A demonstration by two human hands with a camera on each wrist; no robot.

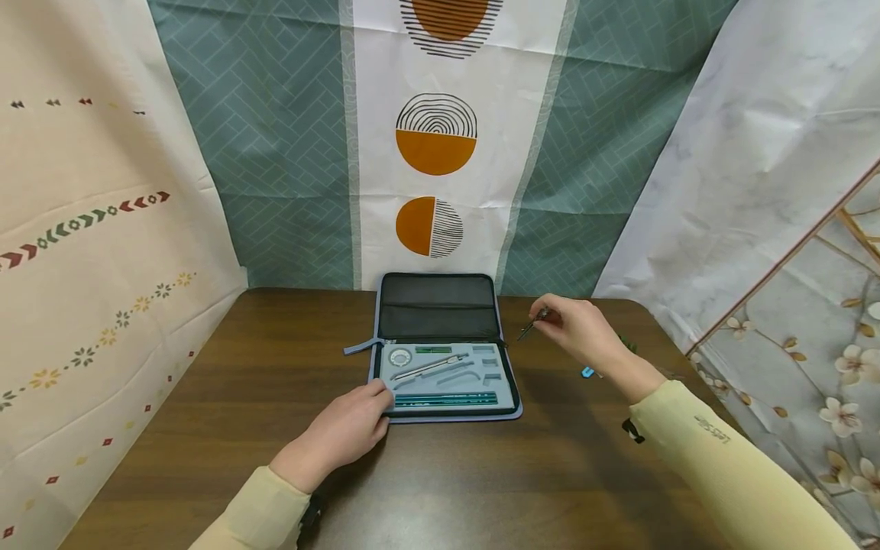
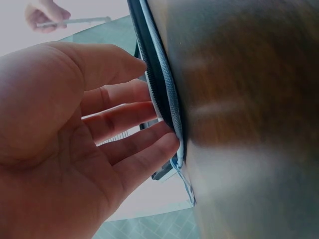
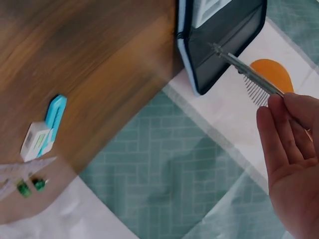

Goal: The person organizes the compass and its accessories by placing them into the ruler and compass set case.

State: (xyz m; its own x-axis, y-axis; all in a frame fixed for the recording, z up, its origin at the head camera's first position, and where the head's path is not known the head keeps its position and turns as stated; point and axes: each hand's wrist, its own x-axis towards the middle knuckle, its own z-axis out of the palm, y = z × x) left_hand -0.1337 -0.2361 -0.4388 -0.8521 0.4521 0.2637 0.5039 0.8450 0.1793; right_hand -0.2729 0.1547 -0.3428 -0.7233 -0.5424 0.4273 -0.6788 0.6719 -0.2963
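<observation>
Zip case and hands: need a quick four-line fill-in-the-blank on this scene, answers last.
1. The zip case on the table is not closed but ____.
2. In the head view, the left hand touches the case's near ____ corner.
3. The metal tool is held in the ____ hand.
4. In the right wrist view, the slim object beside the white block is bright ____.

Missing words: open; left; right; blue.

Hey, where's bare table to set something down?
Bare table lies between the patterned cloth and the case, left of its strap; also in front of the case, between the sleeves. Crowded: around the right wrist, with a blue item, white block and green pieces.
</observation>
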